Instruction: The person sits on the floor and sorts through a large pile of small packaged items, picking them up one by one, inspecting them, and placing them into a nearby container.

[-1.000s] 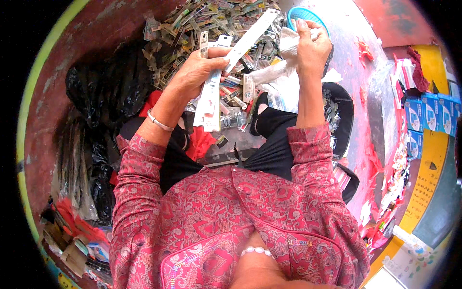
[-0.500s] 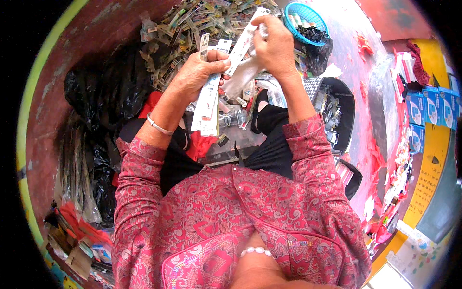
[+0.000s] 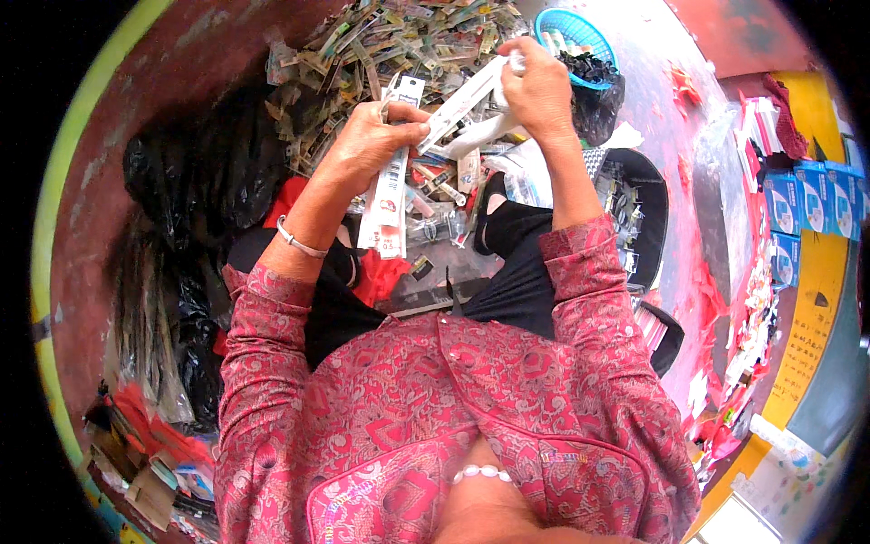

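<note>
My left hand (image 3: 364, 143) is closed around several long, narrow white printed packaging strips (image 3: 388, 204), which hang below the fingers; one end with a hole sticks up above them. Another white printed strip (image 3: 464, 104) slants from my left fingertips up to my right hand (image 3: 538, 91). That hand is closed on its upper end, slightly farther away and to the right. A crumpled white band (image 3: 478, 135), perhaps film or paper, droops beneath the right fingers. Exactly how the right fingertips grip is partly hidden. Below lie clear plastic packets (image 3: 435, 227) between my legs.
A large heap of slim packets (image 3: 390, 41) lies beyond my hands. At far right of it stand a blue basket (image 3: 591, 36) and a black bag (image 3: 605, 111). A black container (image 3: 651, 218) is by my right knee, black plastic sheeting (image 3: 199, 181) at left, blue boxes (image 3: 814, 199) far right.
My right hand has shifted right and slightly nearer, with the slanting strip following. The strips in my left hand have turned so that barcode-like print shows.
</note>
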Demonstrator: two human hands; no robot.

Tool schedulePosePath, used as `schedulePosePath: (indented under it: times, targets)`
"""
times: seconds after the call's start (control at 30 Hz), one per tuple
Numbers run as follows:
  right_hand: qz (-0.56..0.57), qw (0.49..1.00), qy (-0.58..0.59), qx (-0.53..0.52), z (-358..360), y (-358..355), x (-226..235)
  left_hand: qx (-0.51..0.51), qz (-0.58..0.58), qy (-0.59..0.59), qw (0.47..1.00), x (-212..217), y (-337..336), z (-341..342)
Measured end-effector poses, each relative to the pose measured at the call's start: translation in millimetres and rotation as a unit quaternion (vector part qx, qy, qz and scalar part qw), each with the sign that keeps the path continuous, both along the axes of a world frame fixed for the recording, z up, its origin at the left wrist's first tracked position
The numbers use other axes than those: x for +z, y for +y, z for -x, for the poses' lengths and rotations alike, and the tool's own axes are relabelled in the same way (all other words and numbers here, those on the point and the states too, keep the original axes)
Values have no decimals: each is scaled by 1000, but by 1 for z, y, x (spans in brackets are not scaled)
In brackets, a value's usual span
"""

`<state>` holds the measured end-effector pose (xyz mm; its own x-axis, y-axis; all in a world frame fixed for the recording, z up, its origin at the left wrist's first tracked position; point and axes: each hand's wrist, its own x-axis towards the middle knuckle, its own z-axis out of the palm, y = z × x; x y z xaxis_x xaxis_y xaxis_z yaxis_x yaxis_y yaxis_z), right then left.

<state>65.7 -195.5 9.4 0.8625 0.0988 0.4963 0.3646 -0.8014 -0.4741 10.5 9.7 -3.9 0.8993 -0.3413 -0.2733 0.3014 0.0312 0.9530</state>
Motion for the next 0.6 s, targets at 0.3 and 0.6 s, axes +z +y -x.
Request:
schedulePosePath:
  times: [0.3,0.6]
  targets:
    - [-444,846,296,2,-6,-27,12,-12,18,3,1000,7,6,-5]
    - [-661,700,268,13,-11,-24,-1,71,314,184,929,-10,20,-26]
